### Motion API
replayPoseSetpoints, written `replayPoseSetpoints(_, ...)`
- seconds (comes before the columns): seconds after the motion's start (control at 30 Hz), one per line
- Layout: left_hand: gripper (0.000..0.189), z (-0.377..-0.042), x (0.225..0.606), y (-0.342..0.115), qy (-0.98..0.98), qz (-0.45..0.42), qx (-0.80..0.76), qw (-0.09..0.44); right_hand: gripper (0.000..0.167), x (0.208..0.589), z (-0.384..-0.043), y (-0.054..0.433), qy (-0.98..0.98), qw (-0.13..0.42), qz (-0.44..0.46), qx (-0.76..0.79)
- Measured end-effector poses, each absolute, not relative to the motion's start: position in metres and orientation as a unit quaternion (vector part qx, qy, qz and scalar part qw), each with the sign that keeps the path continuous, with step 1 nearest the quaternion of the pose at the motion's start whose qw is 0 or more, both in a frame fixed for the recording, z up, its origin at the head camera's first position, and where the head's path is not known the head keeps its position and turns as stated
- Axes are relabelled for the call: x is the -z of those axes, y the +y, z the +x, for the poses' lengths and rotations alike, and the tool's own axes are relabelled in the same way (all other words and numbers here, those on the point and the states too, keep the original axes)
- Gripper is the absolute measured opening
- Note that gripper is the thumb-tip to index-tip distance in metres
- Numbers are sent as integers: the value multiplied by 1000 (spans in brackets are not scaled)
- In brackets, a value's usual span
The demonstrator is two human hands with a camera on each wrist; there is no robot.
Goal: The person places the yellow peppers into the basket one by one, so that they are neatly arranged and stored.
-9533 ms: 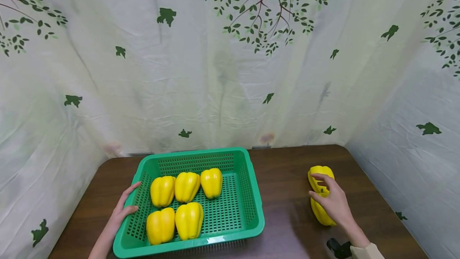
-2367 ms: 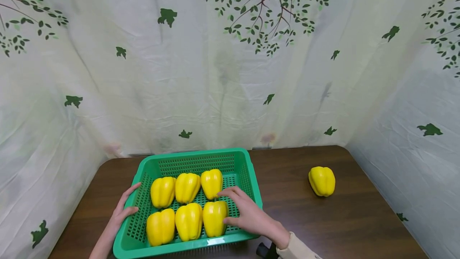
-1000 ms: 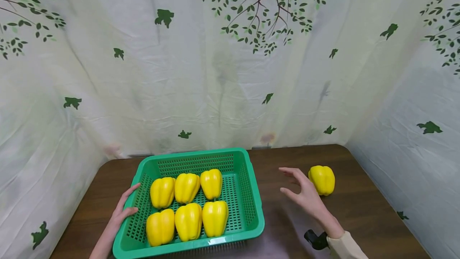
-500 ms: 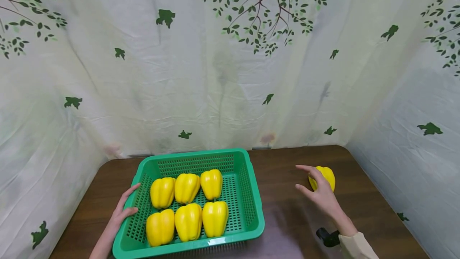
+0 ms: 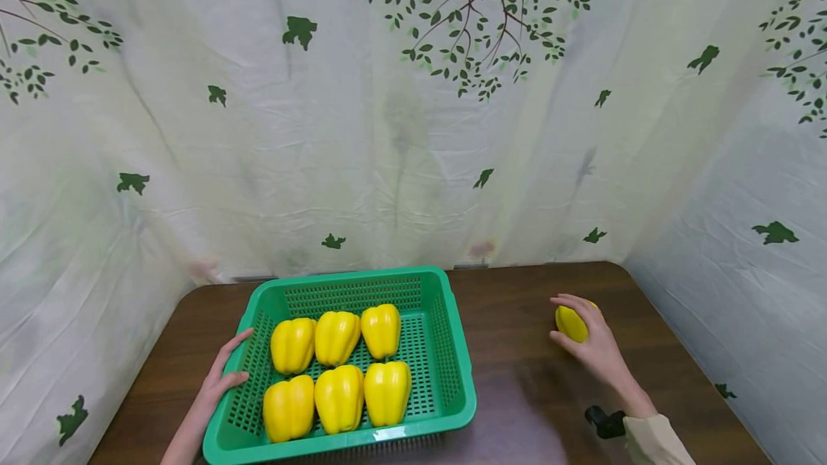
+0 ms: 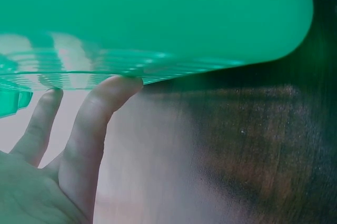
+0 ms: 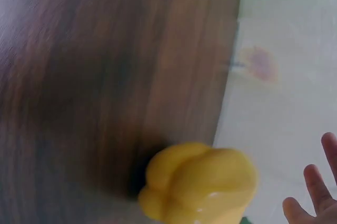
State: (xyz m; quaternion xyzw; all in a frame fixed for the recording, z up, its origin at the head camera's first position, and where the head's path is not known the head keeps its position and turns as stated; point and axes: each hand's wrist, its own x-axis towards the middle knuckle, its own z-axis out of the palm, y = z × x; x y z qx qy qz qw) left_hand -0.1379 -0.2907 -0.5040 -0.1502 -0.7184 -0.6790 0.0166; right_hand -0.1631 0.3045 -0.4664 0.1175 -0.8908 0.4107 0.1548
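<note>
In the head view a green plastic basket [image 5: 460, 350] stands on the table, with yellow bell peppers [image 5: 339, 398] in two rows of three inside. My left hand [image 5: 215, 386] lies at the basket's left side; in the left wrist view its straight fingers [image 6: 87, 142] touch the basket wall [image 6: 158, 13]. Over at the right, my right hand [image 5: 597, 350] hovers around a lone yellow bell pepper [image 5: 571, 323], partly hiding it. Seen from the right wrist, that bell pepper [image 7: 205, 184] sits apart from the spread fingers [image 7: 317, 190].
The brown wooden table [image 5: 510, 379] stretches between the basket and the lone pepper. A pale curtain [image 5: 400, 163] with printed leaves hangs behind the table and along both sides. A black wrist device [image 5: 605, 423] sits at my right wrist.
A bell pepper from the right has gone into the basket's near row. My right hand then left the basket and moved right to the last pepper. My left hand has stayed put.
</note>
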Motion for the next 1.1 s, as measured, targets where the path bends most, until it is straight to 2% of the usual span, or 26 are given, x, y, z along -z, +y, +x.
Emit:
replayPoseSetpoints(0.33, 65, -139, 506, -290, -709, -171, 683, 32, 53, 477, -165, 321, -902, 150, 109, -389)
replayPoseSetpoints(0.73, 64, -141, 505, -291, -699, -175, 693, 21, 55, 491, -173, 344, -910, 148, 129, -365)
replayPoseSetpoints(1.1, 64, -141, 505, -290, -689, -201, 696, 31, 60, 495, -177, 354, -922, 110, 114, -353)
